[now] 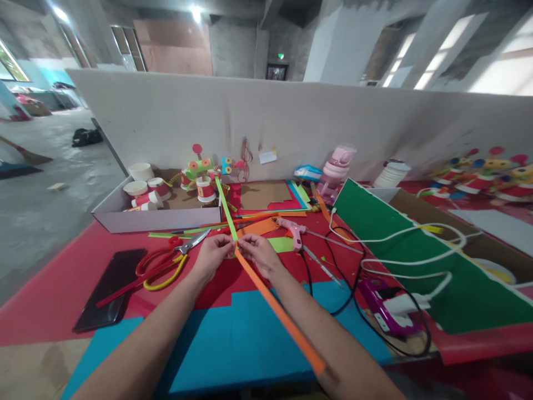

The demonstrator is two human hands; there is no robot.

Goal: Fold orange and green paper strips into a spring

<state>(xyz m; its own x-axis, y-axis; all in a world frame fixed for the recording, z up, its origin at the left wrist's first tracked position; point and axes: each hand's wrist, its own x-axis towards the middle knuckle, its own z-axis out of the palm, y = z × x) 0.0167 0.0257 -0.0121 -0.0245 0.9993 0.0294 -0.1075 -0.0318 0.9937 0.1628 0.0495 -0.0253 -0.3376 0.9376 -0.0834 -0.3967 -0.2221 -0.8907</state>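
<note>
Both hands meet at the middle of the table, where a green paper strip [226, 208] and an orange paper strip [277, 308] join. My left hand [216, 253] pinches the joint from the left, its fingers closed on the green strip's near end. From the right, my right hand [259, 253] pinches the orange strip at its far end. The green strip points away toward the back, while the orange one runs back toward me over my right forearm. Fingertips hide the exact overlap. A pink glue gun [293, 230] lies just right of my right hand.
Scissors [183, 255] and a black phone [110, 289] lie left. A box [166, 220] of paper cups stands behind them. Cables, a purple power strip [389, 311] and a green panel [416, 266] are at right. Blue sheets [216, 344] lie in front.
</note>
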